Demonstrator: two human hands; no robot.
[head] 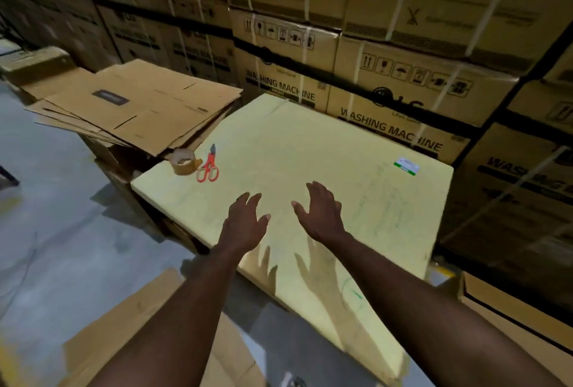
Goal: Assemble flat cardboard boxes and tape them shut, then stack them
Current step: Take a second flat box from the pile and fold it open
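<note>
A wall of stacked brown cartons [403, 45], strapped with pale bands and printed "WASHING MACHINE", fills the back of the room, with a smooth grey floor [46, 200] showing at the left. In front of the cartons lies the worktop [310, 144], a broad pale-yellow board with a matte, faintly scuffed face and squared corners. Against its far left edge sits the stack of flat cardboard boxes [139, 104], unfolded brown corrugated sheets with cut flap slots, fanned slightly and overhanging whatever carries them (the support beneath is in shadow). More plain cardboard [124, 324] lies low at the near left. Both bare forearms reach forward over the near half of the worktop. The left hand [245, 222] and right hand [319, 213] are held side by side, palms down, fingers straight and spread, gripping nothing; their shadows fall on the board nearer the person. Near the worktop's left corner a roll of brown tape [183, 161] lies flat, and touching it are closed red-handled scissors [208, 166]. A small white-and-green sticker [406, 165] sits near the right edge.
</note>
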